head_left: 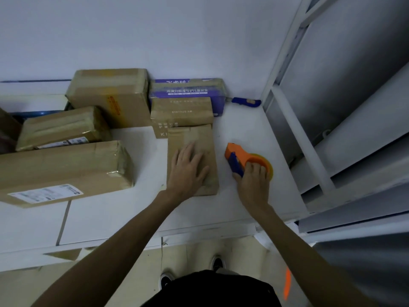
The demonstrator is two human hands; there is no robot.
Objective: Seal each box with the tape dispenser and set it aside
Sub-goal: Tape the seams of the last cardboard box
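A small flat cardboard box [199, 138] lies on the white table [110, 213] in front of me, a strip of clear tape running along its top. My left hand [188, 169] rests flat on it, fingers spread. To its right an orange and blue tape dispenser [238, 157] with a yellowish tape roll sits on the table. My right hand [253, 180] grips it from the near side, fingers over the roll.
Several taped cardboard boxes crowd the left and back: a long one [64, 171] at near left, one [62, 127] behind it, a tall one [112, 94], a small one [181, 111] and a purple printed carton [188, 89]. A blue utility knife [244, 101] lies by the wall. White shelving [309, 138] stands right.
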